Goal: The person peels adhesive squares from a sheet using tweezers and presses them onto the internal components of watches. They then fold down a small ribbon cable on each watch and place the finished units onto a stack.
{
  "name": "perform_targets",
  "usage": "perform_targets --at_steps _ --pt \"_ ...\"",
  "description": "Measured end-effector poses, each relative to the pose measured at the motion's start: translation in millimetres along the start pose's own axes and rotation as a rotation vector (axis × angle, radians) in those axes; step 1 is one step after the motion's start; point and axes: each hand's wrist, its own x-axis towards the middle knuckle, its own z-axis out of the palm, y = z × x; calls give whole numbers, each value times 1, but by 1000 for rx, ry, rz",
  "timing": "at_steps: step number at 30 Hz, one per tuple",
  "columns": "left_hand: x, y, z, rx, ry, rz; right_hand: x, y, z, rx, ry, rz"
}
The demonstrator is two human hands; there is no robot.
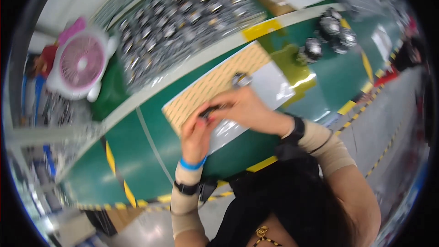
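My left hand (pixel 196 133) and my right hand (pixel 243 109) meet above the sheet, fingers closed together around a small dark part (pixel 209 111). Its exact kind is blurred and partly covered by the fingers. Under them lies a white sheet with rows of beige adhesive pieces (pixel 249 56); its lower right portion is bare, glossy white. Just beyond my right hand, a round shiny metal part (pixel 241 79) rests on that sheet.
A tray (pixel 130 80) with many rows of round metal parts stands beyond the table's pale ledge. Several shiny round parts (pixel 330 27) cluster at the far right of the green table (pixel 123 146). A pink-and-white fan (pixel 82 64) stands left. Striped tape (pixel 129 193) marks the near edge.
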Motion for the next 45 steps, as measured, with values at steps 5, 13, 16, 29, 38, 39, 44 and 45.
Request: perform_targets --at_steps 5,13,16,29,38,39,44,45 --pt "-8 -8 -7 106 20 126 -3 -2 8 -239 136 -279" --pt "0 -10 -4 241 31 76 -4 4 3 -188 44 -186" --pt "1 -5 -2 282 32 70 -2 1 1 -198 -5 -191" --pt "-2 -6 -1 287 85 49 -4 8 0 -321 21 -354" --pt "-5 -17 -12 369 37 114 -11 14 6 -448 159 -530" --pt "-6 -16 -10 370 36 127 -12 14 7 -446 159 -527" --pt "-9 -17 -11 401 43 146 -15 15 11 -464 200 -573" --pt "-10 -17 -13 416 48 144 -13 18 12 -447 209 -591"
